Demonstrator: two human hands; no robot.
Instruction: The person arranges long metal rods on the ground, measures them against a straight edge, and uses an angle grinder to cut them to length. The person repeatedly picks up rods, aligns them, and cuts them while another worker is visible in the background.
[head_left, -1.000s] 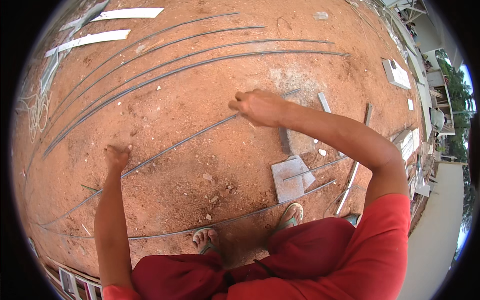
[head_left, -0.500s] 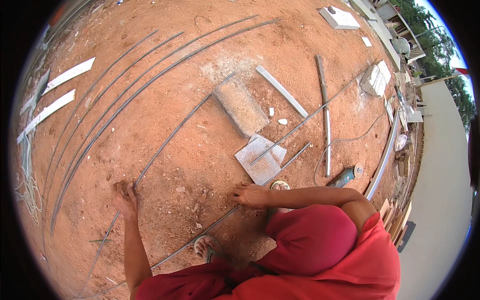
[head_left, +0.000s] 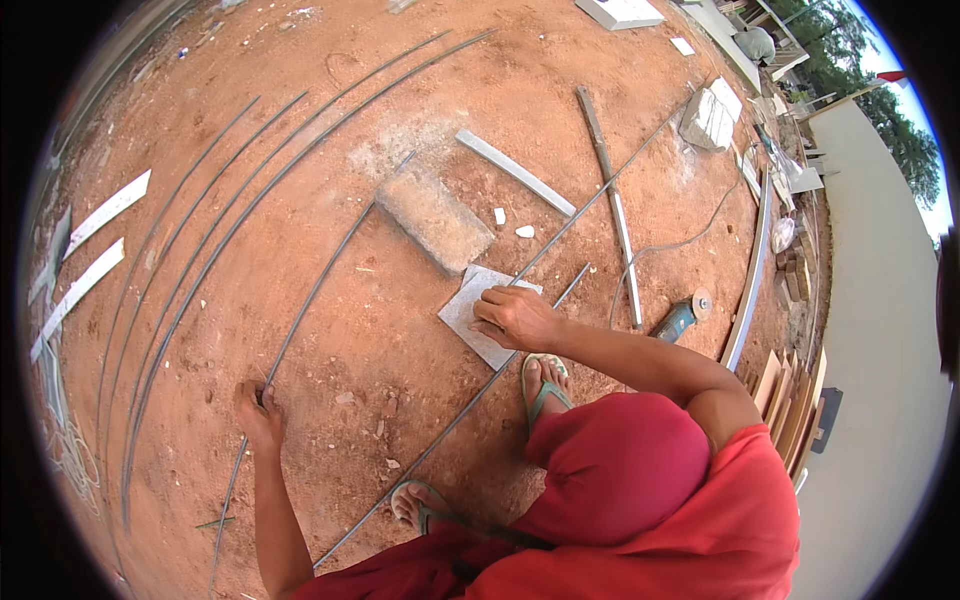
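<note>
Fingers of left hand clamped on long rod, dark, slanting over reddish soil left of the feet. Its far end pokes out by the upper-left corner of a concrete block; beside or under, can't tell.

Right hand over a square grey slab, fingers curled at the near end of thin rod; contact hidden, can't tell if clamped. Thin rod runs up and right from there, crossing a narrow bar, toward a whitish block. Second bar, pale, lies between concrete block and that crossing, two white chips near it.

Near rod passes between the sandalled feet, upper end just right of slab. More dark rods curve side by side farther left, two white strips beyond them. Slab sits just below concrete block, a broken piece showing at its upper edge.

Angle grinder, blue-green body, disc up, lies right of the right forearm. Long metal profile past it, wooden boards lower right, pale wall at far right.
</note>
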